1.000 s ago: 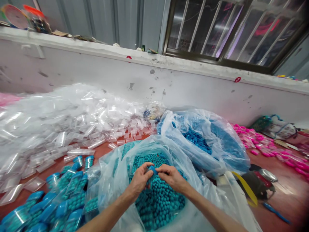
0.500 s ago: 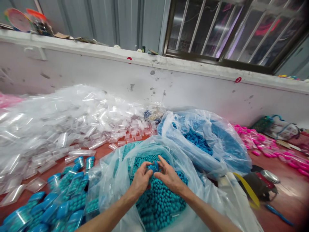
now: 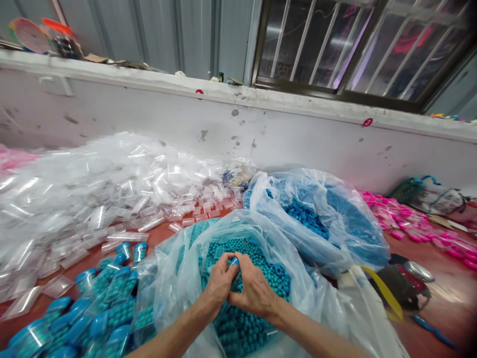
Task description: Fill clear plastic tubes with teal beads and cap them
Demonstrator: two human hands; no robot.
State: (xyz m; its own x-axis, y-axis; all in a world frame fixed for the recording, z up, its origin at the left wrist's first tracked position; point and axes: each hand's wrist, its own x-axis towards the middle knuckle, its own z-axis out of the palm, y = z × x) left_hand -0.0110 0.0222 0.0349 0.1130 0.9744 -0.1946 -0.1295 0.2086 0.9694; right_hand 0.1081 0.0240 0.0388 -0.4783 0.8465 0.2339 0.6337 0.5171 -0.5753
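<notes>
Both hands meet over a clear plastic bag (image 3: 175, 278) of small teal beads (image 3: 242, 318). My left hand (image 3: 216, 282) has its thumb and fingers closed on a small container with a blue cap (image 3: 234, 261). From the other side my right hand (image 3: 256, 289) grips the same container, fingertips around the cap. Most of the container's body is hidden by the fingers. Several blue ring-like pieces (image 3: 282, 274) lie on the beads right of my right hand.
At left lie blue-capped containers of teal beads (image 3: 119, 288) and a heap of clear plastic tubes (image 3: 112, 184). Behind sits a bag of blue parts (image 3: 303, 216). On the right are pink pieces (image 3: 417, 223) and a dark device with a yellow strap (image 3: 387, 293).
My hands have drawn together around the container. My right hand's fingers, raised and spread before, are now curled against it. The blue cap now points upward between the fingertips.
</notes>
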